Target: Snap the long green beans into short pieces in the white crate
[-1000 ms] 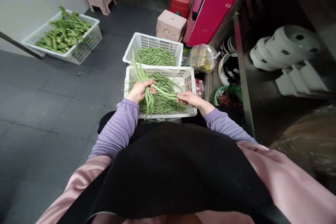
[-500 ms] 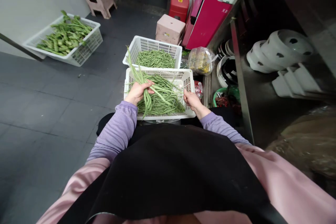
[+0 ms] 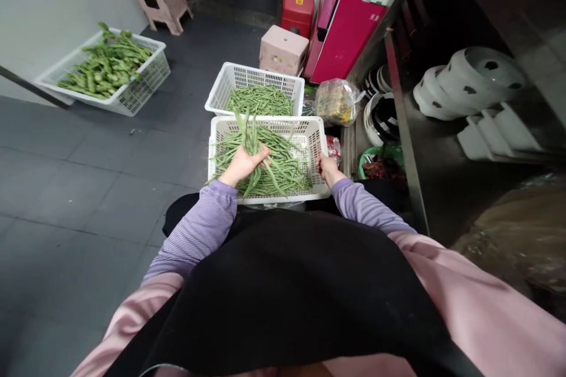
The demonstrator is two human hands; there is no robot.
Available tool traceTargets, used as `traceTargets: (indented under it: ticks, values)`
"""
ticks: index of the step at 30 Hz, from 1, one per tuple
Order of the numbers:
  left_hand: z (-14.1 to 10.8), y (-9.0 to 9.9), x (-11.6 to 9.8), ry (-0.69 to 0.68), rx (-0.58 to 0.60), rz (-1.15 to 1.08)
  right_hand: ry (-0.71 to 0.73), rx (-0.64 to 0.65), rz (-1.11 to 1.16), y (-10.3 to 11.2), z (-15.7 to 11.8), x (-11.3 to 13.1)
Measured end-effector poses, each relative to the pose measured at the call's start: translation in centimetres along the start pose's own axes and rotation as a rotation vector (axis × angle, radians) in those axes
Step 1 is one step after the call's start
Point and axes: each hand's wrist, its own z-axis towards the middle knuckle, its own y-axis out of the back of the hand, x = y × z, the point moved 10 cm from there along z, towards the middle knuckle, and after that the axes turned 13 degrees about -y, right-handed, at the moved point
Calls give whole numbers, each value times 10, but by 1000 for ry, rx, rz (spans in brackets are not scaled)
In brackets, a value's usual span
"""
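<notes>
Front basket (image 3: pixel 315 140) holds beans (image 3: pixel 289 172); behind it, rear basket (image 3: pixel 220 87) likewise. Left hand (image 3: pixel 244 165) grips bunch (image 3: pixel 250 140) above front basket; right hand (image 3: pixel 328 169), at its right end, grip unclear.

Bunch of green beans (image 3: pixel 251 139), long, slender, was held splayed over nearer white slotted basket (image 3: pixel 317 134); bean pile (image 3: pixel 289 174) lay tangled inside

Floor (image 3: pixel 119 194) L of near basket (image 3: pixel 303 144): open, passable. Fwd: far basket (image 3: pixel 265 75) immed. behind, then pink stool (image 3: pixel 283 50). R side: plastic bag (image 3: pixel 336 101) & metal shelf (image 3: pixel 442 159) restrict clearance.
</notes>
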Motion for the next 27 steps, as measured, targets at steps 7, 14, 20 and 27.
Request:
traceTargets:
  ticks: [7, 14, 20, 27]
  values:
    - [8, 3, 17, 122, -27, -182, -63, 628, -340, -80, -57, -17]
    - [11, 4, 15, 54, 30, -152, -200, 1021, -444, -109, -128, -33]
    - [6, 13, 12, 32, -110, -148, 5, 740, 109, -92, -98, 2]
    - [-4, -14, 15, 15, 19, -79, -212, 422, 149, -74, -66, -6]
